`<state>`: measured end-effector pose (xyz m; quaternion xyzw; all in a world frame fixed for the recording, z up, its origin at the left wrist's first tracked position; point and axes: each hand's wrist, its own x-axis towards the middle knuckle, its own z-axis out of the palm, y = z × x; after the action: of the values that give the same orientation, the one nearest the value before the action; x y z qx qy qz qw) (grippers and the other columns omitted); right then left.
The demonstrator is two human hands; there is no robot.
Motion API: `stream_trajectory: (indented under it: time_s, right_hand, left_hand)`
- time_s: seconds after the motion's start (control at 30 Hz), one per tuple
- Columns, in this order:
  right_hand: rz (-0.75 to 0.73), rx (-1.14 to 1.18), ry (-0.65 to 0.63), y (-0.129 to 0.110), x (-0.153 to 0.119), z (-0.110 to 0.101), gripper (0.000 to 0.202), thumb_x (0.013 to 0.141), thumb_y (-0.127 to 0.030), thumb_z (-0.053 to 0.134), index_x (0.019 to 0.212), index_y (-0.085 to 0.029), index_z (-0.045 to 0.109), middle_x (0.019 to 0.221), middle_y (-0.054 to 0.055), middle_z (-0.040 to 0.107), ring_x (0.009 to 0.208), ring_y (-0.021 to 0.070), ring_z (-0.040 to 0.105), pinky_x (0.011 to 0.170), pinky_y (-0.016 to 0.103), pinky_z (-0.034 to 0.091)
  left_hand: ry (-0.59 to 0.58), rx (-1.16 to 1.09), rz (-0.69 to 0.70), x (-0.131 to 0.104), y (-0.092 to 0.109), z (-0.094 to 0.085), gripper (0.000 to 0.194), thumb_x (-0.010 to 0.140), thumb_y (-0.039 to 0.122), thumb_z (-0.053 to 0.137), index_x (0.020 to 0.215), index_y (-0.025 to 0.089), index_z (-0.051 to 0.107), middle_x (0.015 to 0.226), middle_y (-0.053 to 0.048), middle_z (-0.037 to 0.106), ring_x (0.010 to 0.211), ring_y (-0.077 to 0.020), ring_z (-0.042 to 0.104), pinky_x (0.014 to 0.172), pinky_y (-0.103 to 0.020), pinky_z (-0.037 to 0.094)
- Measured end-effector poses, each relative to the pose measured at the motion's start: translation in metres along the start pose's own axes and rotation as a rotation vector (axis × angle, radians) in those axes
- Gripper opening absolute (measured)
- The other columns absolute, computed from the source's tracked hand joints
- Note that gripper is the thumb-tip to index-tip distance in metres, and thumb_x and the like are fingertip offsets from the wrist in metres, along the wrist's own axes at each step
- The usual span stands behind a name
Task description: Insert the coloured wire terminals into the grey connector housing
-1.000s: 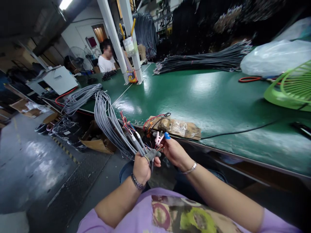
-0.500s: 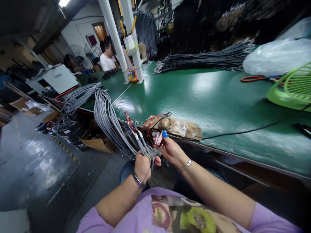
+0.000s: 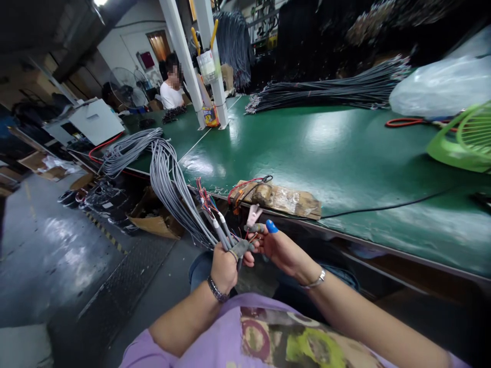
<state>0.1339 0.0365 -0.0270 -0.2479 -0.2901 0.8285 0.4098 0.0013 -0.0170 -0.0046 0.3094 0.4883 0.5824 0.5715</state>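
My left hand [image 3: 226, 263] is closed around a few grey cables [image 3: 221, 232], its thumb in a grey finger cover. Their sheaths are stripped at the top, and thin red, blue and other coloured wires [image 3: 207, 199] fan out. My right hand [image 3: 280, 250] is just to the right, its blue-tipped thumb apart from the fingers. Its fingers are close to fine wire ends by my left thumb; whether they touch them is unclear. Just beyond the right fingers, a pink clip [image 3: 253, 214] stands at the bench edge, its lower part hidden by the grey-covered index finger.
A taped wooden block [image 3: 286, 200] with red and black leads lies on the green bench [image 3: 307, 148] edge. A long grey cable bundle [image 3: 164, 174] hangs over the left edge. Black cables [image 3: 326, 92], a green fan [image 3: 466, 143] and a seated person [image 3: 171, 92] are farther off.
My right hand has shifted right and its thumb has come away from the pink clip, which now shows more fully. My left hand keeps its grip on the cables.
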Motion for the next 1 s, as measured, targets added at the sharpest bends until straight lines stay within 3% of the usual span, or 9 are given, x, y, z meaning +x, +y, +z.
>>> stream_trajectory:
  time_s: [0.13,0.3,0.5,0.67,0.8,1.0]
  right_hand:
    - [-0.013,0.028,0.079,-0.010,0.011,0.003,0.038,0.077,-0.054,0.063,0.080,-0.017,0.065,0.077,0.003,0.064,0.061,0.0112,0.054,0.061,0.025,0.049]
    - [-0.087,-0.022,0.090,-0.018,0.021,0.013,0.030,0.072,-0.046,0.071,0.075,-0.016,0.065,0.066,0.000,0.060,0.055,0.0088,0.048,0.054,0.022,0.044]
    - [-0.204,-0.072,0.157,-0.009,0.023,0.012,0.045,0.074,-0.060,0.063,0.076,-0.015,0.067,0.067,0.003,0.062,0.058,0.0113,0.051,0.056,0.024,0.045]
    - [-0.121,0.080,0.105,-0.009,0.032,0.010,0.038,0.071,-0.054,0.070,0.074,-0.016,0.068,0.068,0.003,0.063,0.059,0.0122,0.053,0.057,0.024,0.047]
    - [-0.150,0.152,0.148,-0.009,0.038,0.012,0.033,0.068,-0.048,0.075,0.070,-0.016,0.067,0.064,0.000,0.062,0.057,0.0103,0.052,0.056,0.022,0.046]
    - [-0.104,0.111,0.114,-0.011,0.030,0.014,0.039,0.072,-0.056,0.067,0.075,-0.017,0.067,0.067,0.001,0.063,0.058,0.0109,0.054,0.056,0.023,0.046]
  left_hand:
    - [-0.004,-0.013,-0.002,0.002,0.006,0.004,0.031,0.062,0.040,0.075,0.060,0.012,0.063,0.045,-0.002,0.059,0.038,-0.0102,0.052,0.040,-0.021,0.044]
    - [-0.020,-0.024,-0.016,0.008,0.016,0.008,0.032,0.062,0.041,0.075,0.061,0.011,0.063,0.047,-0.002,0.059,0.038,-0.0092,0.051,0.041,-0.021,0.043]
    - [-0.031,-0.019,-0.062,0.013,0.015,0.007,0.033,0.059,0.041,0.076,0.061,0.011,0.062,0.047,-0.001,0.059,0.038,-0.0093,0.051,0.041,-0.022,0.043]
    - [-0.047,-0.011,-0.071,0.016,0.013,0.010,0.033,0.059,0.041,0.075,0.060,0.012,0.061,0.043,-0.002,0.058,0.036,-0.0093,0.049,0.040,-0.021,0.041]
    - [-0.037,0.000,-0.085,0.018,0.011,0.009,0.034,0.059,0.042,0.075,0.060,0.011,0.061,0.043,-0.002,0.058,0.036,-0.0094,0.050,0.039,-0.021,0.041]
    - [-0.017,-0.003,-0.102,0.019,0.006,0.005,0.034,0.057,0.040,0.077,0.063,0.012,0.060,0.046,-0.002,0.059,0.038,-0.0105,0.052,0.040,-0.022,0.043]
